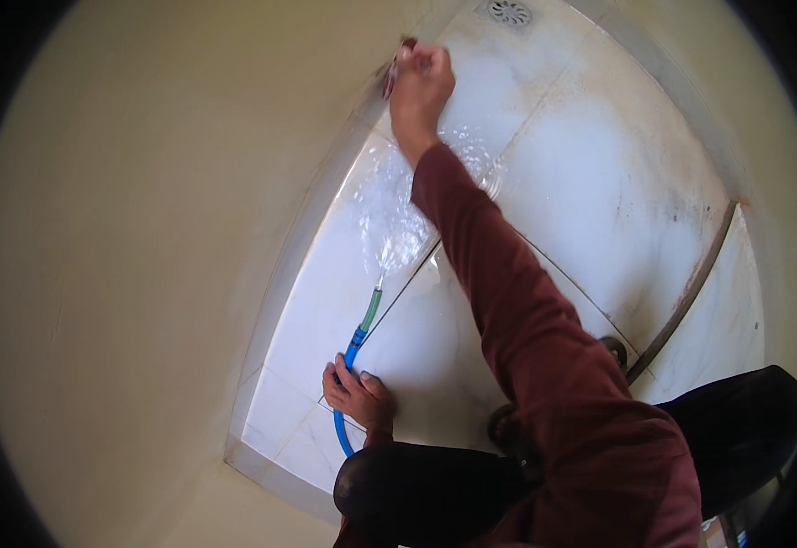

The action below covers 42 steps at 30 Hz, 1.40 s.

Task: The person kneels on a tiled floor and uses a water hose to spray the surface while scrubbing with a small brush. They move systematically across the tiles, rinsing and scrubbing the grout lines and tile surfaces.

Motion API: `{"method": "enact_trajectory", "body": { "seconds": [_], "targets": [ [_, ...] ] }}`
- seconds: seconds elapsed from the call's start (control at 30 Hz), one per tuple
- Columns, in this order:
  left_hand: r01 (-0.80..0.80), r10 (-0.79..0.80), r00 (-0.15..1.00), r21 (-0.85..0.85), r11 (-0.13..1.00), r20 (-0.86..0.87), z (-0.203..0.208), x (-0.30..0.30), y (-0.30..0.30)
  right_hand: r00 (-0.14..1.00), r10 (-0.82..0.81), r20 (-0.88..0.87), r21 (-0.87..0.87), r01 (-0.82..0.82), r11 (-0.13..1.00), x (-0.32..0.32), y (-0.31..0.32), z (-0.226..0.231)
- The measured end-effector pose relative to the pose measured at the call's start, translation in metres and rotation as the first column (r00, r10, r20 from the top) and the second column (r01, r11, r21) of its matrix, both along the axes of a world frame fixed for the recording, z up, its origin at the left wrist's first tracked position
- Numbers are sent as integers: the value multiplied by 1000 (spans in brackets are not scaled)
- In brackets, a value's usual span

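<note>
Head view: left fingers around blue hose, right fingers clenched on dark red item beside wall.

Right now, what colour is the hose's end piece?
The end piece is green, best seen in the head view.

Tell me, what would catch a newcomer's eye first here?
Bright water splashes over the pale floor just left of centre, from the green end of a blue hose in the left hand. Farther up, beside the wall, the right hand grips a reddish thing too blurred to name.
</note>
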<state>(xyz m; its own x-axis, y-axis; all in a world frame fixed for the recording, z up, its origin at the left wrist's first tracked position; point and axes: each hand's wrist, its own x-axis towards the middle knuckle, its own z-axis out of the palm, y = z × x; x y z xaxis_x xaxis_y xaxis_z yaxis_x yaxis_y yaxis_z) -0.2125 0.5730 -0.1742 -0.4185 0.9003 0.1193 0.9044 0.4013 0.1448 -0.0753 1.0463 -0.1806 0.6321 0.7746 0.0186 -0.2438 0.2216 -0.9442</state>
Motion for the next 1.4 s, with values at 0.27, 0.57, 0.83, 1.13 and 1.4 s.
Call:
{"method": "enact_trajectory", "body": {
  "seconds": [0.27,0.57,0.83,1.13,1.4],
  "targets": [
    [-12,13,998,9,1000,-67,0,-6,-9,995,20,-101,-16,-21,1000,12,20,12],
    [3,1,996,41,999,-86,-3,-1,-3,964,-18,264,-6,20,1000,28,32,-20],
    [15,-14,998,13,1000,-67,-1,0,-3,995,-10,98,-111,21,994,-8,-9,7],
    [26,-25,999,21,999,-35,-1,7,4,995,18,-98,-67,-25,997,-14,-15,-9],
    [-3,3,999,-6,1000,-35,-1,5,-4,978,-34,-208,-15,31,999,24,34,22]
  ]
}}
